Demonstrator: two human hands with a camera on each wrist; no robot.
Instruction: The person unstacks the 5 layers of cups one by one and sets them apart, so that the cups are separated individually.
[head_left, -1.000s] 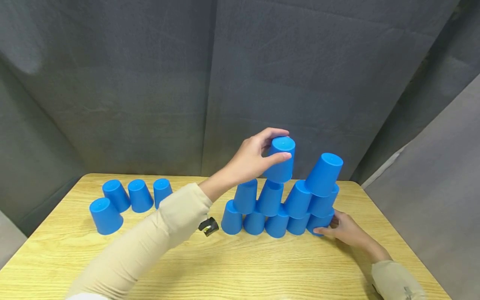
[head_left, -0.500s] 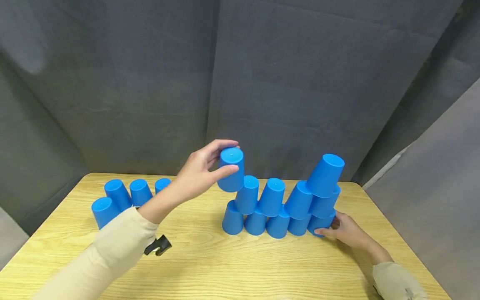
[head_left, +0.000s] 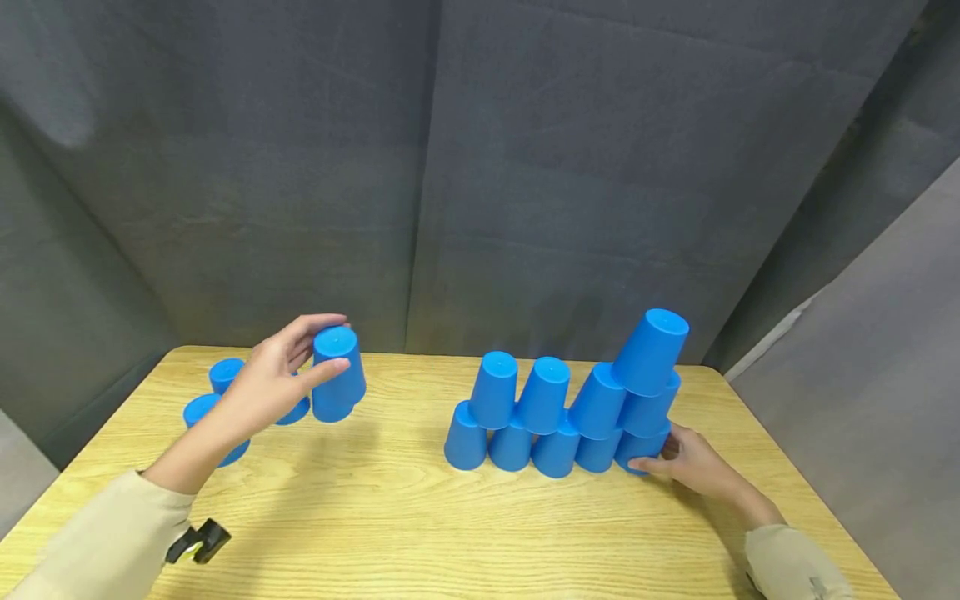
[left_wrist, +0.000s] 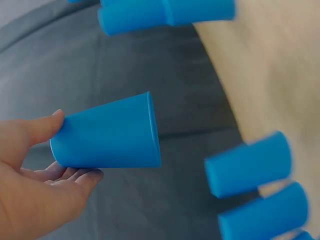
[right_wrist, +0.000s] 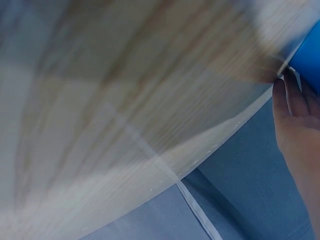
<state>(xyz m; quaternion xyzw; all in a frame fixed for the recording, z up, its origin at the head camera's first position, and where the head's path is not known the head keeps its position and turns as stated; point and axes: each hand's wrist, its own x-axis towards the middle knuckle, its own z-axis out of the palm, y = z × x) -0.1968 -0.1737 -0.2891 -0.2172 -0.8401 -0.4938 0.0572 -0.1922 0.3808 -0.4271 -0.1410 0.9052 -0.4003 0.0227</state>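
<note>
In the head view my left hand (head_left: 277,379) holds an upside-down blue cup (head_left: 335,354) in the air, its thumb on the near side and its fingers behind. The left wrist view shows the same cup (left_wrist: 107,135) gripped near its base end. My right hand (head_left: 697,460) holds the right-end cup (head_left: 637,450) in the bottom row of a stack of upside-down blue cups (head_left: 553,450). A second row stands on that row, and a single blue cup (head_left: 652,352) tops it at the right. In the right wrist view the right fingers (right_wrist: 296,97) touch that end cup.
Several loose upside-down blue cups (head_left: 227,375) stand at the table's left, partly hidden by the left hand and arm. The wooden table (head_left: 420,525) ends at a dark grey curtain (head_left: 300,208). A black clip-like piece (head_left: 198,542) sits at the left sleeve.
My left hand has lifted its cup off the second row of the stack and carried it left and lower, to above the loose cups. My right hand has stayed at the end cup.
</note>
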